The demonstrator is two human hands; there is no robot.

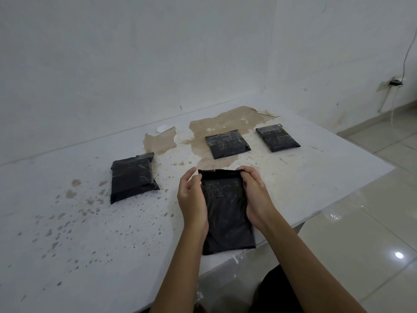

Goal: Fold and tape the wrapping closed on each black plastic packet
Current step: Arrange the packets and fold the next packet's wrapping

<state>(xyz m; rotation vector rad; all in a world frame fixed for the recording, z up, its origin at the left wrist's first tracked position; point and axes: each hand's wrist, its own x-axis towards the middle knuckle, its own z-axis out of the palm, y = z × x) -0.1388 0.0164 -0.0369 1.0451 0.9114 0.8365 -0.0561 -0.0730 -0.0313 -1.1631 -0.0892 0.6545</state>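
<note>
A long black plastic packet point(225, 213) lies on the white table point(79, 233) in front of me, its far flap folded over. My left hand point(191, 199) holds the packet's left side, fingers near the flap's left corner. My right hand point(255, 195) grips the right side, its fingertips curled over the flap's right corner. Three more black packets lie further off: one at the left point(132, 177), one in the middle point(226, 143) and one at the right point(277, 137). All three show clear tape across them.
The table top is worn, with a large brown bare patch point(225, 123) at the back and many small chips. A white round object point(163, 128) lies near the wall. Tiled floor point(361, 222) lies beyond the table's right edge. A cable point(406, 53) hangs on the right wall.
</note>
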